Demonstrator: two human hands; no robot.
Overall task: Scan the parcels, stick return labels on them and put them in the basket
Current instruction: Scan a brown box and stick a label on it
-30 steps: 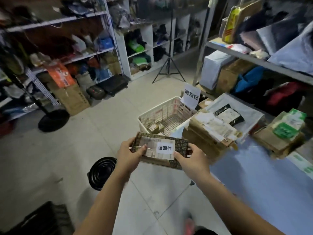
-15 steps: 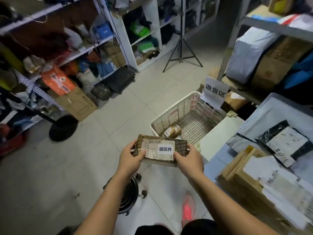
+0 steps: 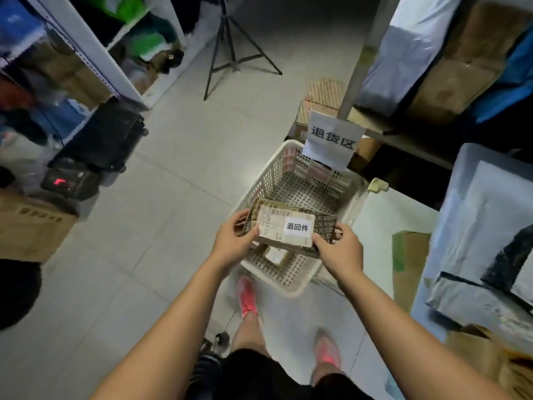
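Pale tiled floor [image 3: 173, 203] fills the middle of the frame, with cluttered shelving [image 3: 86, 47] at upper left, a black tripod [image 3: 230, 47] at top centre and stacked packages along the right edge. A white perforated basket [image 3: 277, 166] stands at centre right under a paper sign [image 3: 331, 142]. Held above the basket's near half is a flat brown patterned parcel [image 3: 324, 225], with a shipping slip and a white return label [image 3: 297, 227] (black characters) on top. The left hand [image 3: 233, 243] and right hand [image 3: 340, 252] each clasp one end. A smaller parcel [image 3: 277, 254] lies in the basket beneath.
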